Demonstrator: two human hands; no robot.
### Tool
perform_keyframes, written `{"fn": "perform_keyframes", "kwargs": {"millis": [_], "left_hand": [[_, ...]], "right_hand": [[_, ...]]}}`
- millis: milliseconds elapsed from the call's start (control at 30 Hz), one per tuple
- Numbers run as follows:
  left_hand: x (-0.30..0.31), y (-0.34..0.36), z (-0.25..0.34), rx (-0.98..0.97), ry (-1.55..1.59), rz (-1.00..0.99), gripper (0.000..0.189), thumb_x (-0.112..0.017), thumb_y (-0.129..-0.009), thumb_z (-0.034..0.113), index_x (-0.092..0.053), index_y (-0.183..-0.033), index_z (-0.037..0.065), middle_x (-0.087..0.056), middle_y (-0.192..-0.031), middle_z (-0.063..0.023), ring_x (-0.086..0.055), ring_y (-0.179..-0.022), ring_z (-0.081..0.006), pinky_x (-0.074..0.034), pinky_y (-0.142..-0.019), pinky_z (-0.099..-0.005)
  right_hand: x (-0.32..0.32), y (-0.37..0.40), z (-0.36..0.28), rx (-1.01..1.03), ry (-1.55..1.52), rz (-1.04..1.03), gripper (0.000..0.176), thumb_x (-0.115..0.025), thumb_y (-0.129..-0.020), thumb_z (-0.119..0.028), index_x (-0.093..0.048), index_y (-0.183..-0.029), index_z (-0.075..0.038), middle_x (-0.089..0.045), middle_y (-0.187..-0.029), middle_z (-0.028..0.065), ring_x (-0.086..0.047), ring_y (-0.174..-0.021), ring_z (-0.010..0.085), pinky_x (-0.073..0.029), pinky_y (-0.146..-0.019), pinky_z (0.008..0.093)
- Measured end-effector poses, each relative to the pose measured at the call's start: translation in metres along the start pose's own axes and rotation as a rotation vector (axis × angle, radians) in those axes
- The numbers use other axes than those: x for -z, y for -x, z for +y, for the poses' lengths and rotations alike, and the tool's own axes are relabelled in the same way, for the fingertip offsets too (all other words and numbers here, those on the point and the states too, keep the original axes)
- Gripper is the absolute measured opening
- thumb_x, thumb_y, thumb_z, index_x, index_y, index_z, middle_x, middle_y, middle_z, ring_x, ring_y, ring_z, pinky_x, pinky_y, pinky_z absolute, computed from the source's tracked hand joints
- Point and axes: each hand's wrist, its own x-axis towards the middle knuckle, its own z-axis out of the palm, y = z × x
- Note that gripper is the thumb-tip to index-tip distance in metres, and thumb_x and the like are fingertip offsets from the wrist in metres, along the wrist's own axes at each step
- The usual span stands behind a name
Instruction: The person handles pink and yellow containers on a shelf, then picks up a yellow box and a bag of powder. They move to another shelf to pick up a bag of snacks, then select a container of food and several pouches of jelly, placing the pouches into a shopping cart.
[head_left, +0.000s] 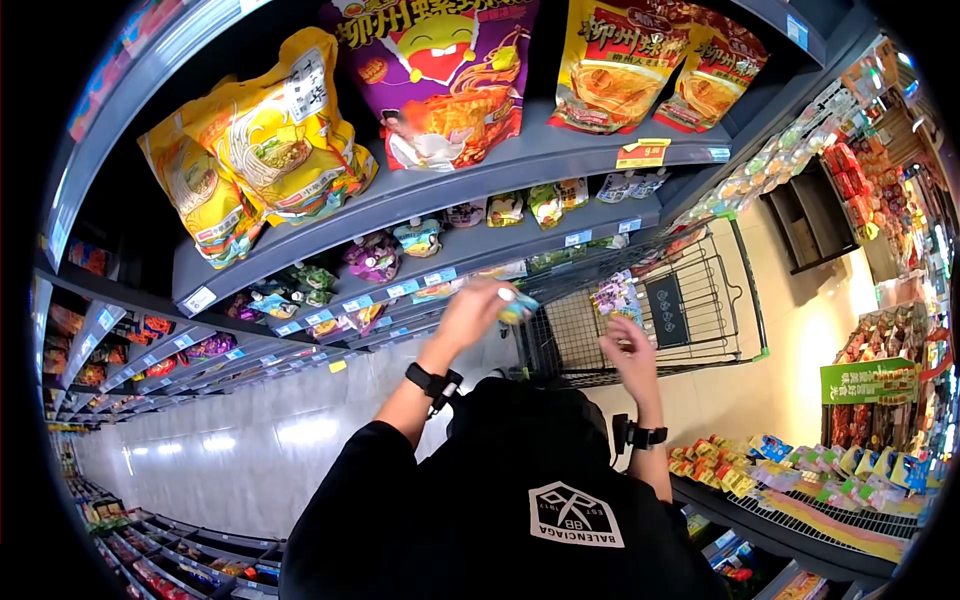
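My left hand [472,318] is closed around a small blue and yellow spout pouch [517,306] with a white cap. It is in front of the lower shelf, beside the near end of the shopping cart [705,262]. Over the cart, my right hand [632,352] has loosely bent fingers, the thumb standing apart from them. A purple and white pouch [617,295] shows just beyond its fingertips. Whether the fingers touch that pouch cannot be made out.
Noodle bags, including a purple one [445,85], stand on the upper shelf [430,190]. Below them sit small spout pouches [372,258]. Packaged goods fill a display [800,480] at lower right. Tiled aisle floor [230,430] stretches left. A dark wooden rack [808,220] stands beyond the cart.
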Motion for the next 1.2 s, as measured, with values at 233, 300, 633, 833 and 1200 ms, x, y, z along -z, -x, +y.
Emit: {"fn": "perform_keyframes", "kwargs": {"millis": [233,300,633,833,1200], "left_hand": [[-0.022,0.001,0.068,-0.026,0.411,-0.149,0.018,-0.07,-0.087,0.008,-0.069,-0.103,0.001,-0.07,-0.094,-0.0146,-0.068,-0.086,-0.0283,-0.053,-0.075,-0.0353],[-0.024,0.0,0.065,0.025,0.448,-0.106,0.015,-0.072,-0.087,0.009,-0.07,-0.1,0.001,-0.071,-0.091,-0.0121,-0.069,-0.08,-0.0225,-0.053,-0.073,-0.0335],[0.042,-0.031,-0.056,0.252,-0.393,0.564,0.052,-0.07,-0.086,0.021,-0.052,-0.13,0.003,-0.057,-0.12,-0.0216,-0.057,-0.108,-0.0403,-0.048,-0.091,-0.0452],[0.068,-0.043,-0.109,0.493,-0.536,0.382,0.073,-0.072,-0.084,0.027,-0.038,-0.146,0.008,-0.058,-0.124,-0.0287,-0.059,-0.107,-0.0471,-0.049,-0.088,-0.0542],[0.063,-0.027,-0.09,0.394,-0.525,0.425,0.024,-0.073,-0.085,0.015,-0.07,-0.108,0.009,-0.069,-0.104,-0.0192,-0.066,-0.097,-0.0388,-0.051,-0.083,-0.0458]], "right_hand": [[-0.064,0.005,-0.004,-0.227,-0.295,-0.435,0.039,-0.077,-0.088,-0.02,-0.063,-0.12,-0.001,-0.069,-0.108,0.0039,-0.064,-0.098,0.0116,-0.051,-0.086,0.0279],[-0.072,0.009,-0.01,-0.232,-0.397,-0.402,0.029,-0.073,-0.092,-0.02,-0.065,-0.112,-0.001,-0.069,-0.101,0.0013,-0.064,-0.091,0.0097,-0.051,-0.083,0.026],[-0.053,0.014,0.0,-0.354,-0.65,0.007,0.029,-0.06,-0.1,-0.023,-0.06,-0.118,0.0,-0.067,-0.107,0.0033,-0.064,-0.093,0.0113,-0.051,-0.084,0.0281],[-0.043,0.017,0.009,-0.321,-0.701,0.14,0.035,-0.052,-0.104,-0.031,-0.062,-0.117,-0.001,-0.067,-0.109,0.0026,-0.063,-0.097,0.0096,-0.049,-0.086,0.0256],[-0.027,0.019,0.028,-0.305,-0.743,0.272,0.034,-0.056,-0.103,-0.031,-0.063,-0.118,-0.002,-0.068,-0.107,0.0026,-0.064,-0.093,0.0093,-0.049,-0.083,0.024]]}}
